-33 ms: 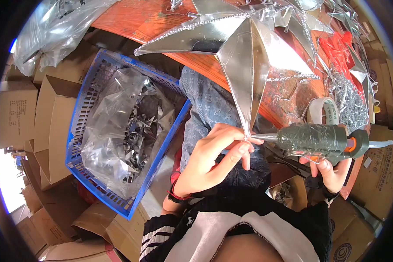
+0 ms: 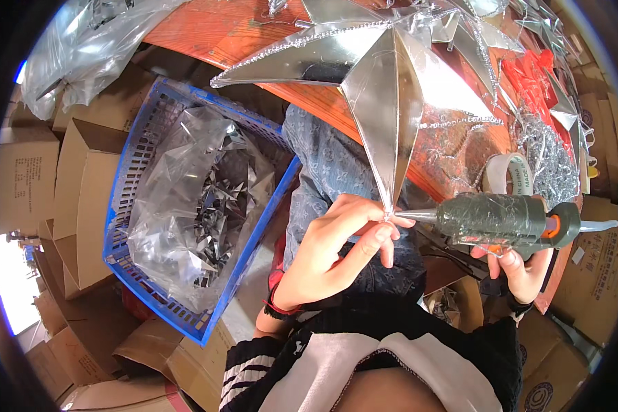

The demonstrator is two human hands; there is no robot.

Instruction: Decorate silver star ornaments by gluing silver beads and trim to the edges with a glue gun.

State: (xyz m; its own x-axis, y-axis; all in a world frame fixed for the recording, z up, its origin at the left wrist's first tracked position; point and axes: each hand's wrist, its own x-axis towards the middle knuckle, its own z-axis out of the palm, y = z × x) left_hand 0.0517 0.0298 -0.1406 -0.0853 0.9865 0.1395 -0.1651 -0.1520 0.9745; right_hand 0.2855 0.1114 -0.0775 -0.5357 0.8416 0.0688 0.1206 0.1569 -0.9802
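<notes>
A large silver star (image 2: 381, 103), shiny and edged in places with silver tinsel trim, overhangs the near edge of the wooden table. Its lowest point is pinched between the thumb and fingers of my left hand (image 2: 333, 250). My right hand (image 2: 522, 275) is wrapped around a dark green hot glue gun (image 2: 491, 218) from below, with part of the fingers hidden behind it. The metal nozzle points left and meets the star's tip at my left fingertips. A pale glue stick (image 2: 599, 226) sticks out of the gun's back end.
To the left stands a blue plastic crate (image 2: 213, 323) holding a clear bag of silver pieces (image 2: 226, 199). On the orange-brown table (image 2: 213, 34) lie a tape roll (image 2: 509, 173), red plastic (image 2: 532, 82), tinsel (image 2: 553, 161) and more stars. Cardboard boxes (image 2: 103, 199) surround me.
</notes>
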